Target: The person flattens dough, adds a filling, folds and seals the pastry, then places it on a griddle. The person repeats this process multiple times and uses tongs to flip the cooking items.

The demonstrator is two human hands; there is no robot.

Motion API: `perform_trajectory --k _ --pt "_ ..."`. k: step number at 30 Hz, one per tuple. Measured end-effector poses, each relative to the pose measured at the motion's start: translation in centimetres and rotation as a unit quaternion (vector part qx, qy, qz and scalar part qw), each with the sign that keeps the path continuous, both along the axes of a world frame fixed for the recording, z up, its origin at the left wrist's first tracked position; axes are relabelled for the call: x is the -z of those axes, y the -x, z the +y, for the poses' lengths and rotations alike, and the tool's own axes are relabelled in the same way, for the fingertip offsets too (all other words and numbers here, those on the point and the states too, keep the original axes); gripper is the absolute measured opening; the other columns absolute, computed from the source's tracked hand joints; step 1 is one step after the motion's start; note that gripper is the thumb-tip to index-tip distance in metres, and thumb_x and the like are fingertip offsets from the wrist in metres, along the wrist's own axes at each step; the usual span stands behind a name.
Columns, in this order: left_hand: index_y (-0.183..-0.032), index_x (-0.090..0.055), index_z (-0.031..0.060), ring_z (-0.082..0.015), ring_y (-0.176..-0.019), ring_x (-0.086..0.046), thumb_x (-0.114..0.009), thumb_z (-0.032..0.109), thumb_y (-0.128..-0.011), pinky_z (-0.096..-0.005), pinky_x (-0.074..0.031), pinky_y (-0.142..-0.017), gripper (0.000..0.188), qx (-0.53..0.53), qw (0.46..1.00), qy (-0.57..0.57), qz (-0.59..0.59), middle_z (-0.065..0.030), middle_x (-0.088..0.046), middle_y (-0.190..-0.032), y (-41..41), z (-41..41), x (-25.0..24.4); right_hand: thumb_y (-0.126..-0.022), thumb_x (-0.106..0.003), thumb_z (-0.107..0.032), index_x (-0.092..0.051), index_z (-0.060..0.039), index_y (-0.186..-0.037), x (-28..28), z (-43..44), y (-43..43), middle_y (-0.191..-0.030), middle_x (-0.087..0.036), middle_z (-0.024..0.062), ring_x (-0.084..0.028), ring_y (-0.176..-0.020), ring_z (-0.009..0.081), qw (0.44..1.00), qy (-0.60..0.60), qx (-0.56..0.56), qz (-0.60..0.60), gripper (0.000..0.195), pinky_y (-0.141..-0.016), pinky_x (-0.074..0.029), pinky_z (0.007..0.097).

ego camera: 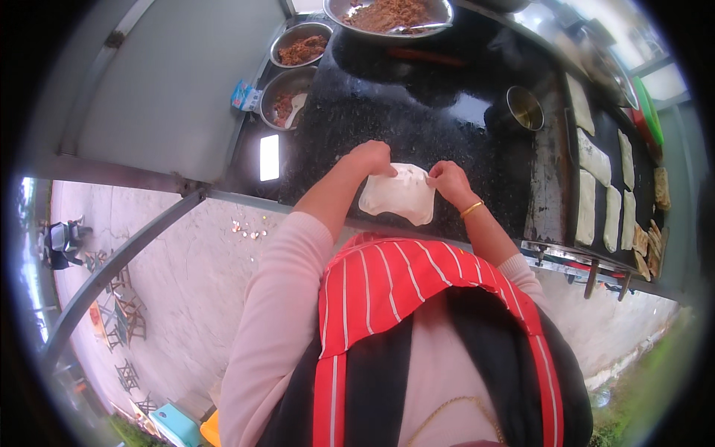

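A thin sheet of white dough [397,196] lies at the near edge of the black worktop [385,106], its front end draping towards me. My left hand [373,158] pinches its upper left corner. At the upper right corner, the fingertips of my right hand [451,181] grip the edge. Small dark specks show near the sheet's far edge, between the two hands. Whether filling lies under the dough cannot be seen.
Bowls of minced filling [391,14] stand at the back and left, one with a white spoon [296,110]. A metal cup of oil [525,108] sits by the griddle at right, where several dough pieces [593,159] lie. A lit white panel [269,157] is at left.
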State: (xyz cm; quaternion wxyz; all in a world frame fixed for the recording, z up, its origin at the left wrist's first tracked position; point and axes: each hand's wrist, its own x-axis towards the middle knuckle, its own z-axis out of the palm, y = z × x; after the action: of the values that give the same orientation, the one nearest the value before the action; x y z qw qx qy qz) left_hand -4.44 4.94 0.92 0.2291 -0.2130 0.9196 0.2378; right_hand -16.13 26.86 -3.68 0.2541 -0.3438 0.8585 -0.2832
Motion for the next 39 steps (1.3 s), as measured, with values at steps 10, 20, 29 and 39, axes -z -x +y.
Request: perform_trajectory --k 10,20,29,39 --pt "-0.094 -0.063 0.0124 -0.0056 -0.084 -0.056 -0.075 0.018 -0.09 -0.0253 -0.046 -0.073 0.014 -0.173 0.835 -0.506 0.13 0.0046 -0.06 -0.087 -6.5 -1.1 -1.7 -0.094 -0.067 -0.007 -0.061 -0.0088 -0.099 -0.6 1.7 0.3 -0.089 -0.065 -0.0002 -0.065 -0.085 0.013 0.833 0.233 0.102 -0.491 0.009 -0.075 -0.056 0.0304" --pt "-0.111 -0.071 0.0086 -0.0259 -0.099 -0.069 -0.081 0.014 -0.077 -0.0379 -0.054 -0.088 0.035 0.091 0.966 -0.179 0.164 -0.0094 -0.072 -0.1 -12.8 1.4 -9.9 -0.091 -0.072 -0.002 -0.066 -0.0031 -0.099 -8.8 3.2 -1.2 -0.099 -0.073 0.0067 -0.068 -0.094 0.0122 0.885 0.257 -0.053 -0.385 0.011 -0.086 -0.055 0.0272" --pt "-0.095 -0.073 0.0107 -0.0338 -0.093 -0.07 -0.073 0.026 -0.084 -0.0456 -0.055 -0.081 0.019 -0.148 0.976 0.069 0.141 -0.012 -0.074 -0.094 -9.5 -0.1 -3.8 -0.087 -0.071 -0.016 -0.072 -0.0055 -0.1 -1.8 -1.7 0.2 -0.091 -0.074 0.0121 -0.072 -0.083 0.0257 0.994 0.098 0.046 -0.033 0.017 -0.075 -0.056 0.034" --pt "-0.098 -0.072 0.0043 -0.0375 -0.103 -0.069 -0.074 0.028 -0.084 -0.0468 -0.054 -0.089 0.027 -0.194 0.98 -0.003 0.036 -0.0184 -0.073 -0.106 -5.0 -0.2 -0.2 -0.088 -0.068 -0.018 -0.068 -0.0078 -0.094 -2.2 -5.6 -0.1 -0.102 -0.069 0.0118 -0.065 -0.101 0.034 0.994 -0.002 -0.111 0.01 0.012 -0.085 -0.052 0.0441"
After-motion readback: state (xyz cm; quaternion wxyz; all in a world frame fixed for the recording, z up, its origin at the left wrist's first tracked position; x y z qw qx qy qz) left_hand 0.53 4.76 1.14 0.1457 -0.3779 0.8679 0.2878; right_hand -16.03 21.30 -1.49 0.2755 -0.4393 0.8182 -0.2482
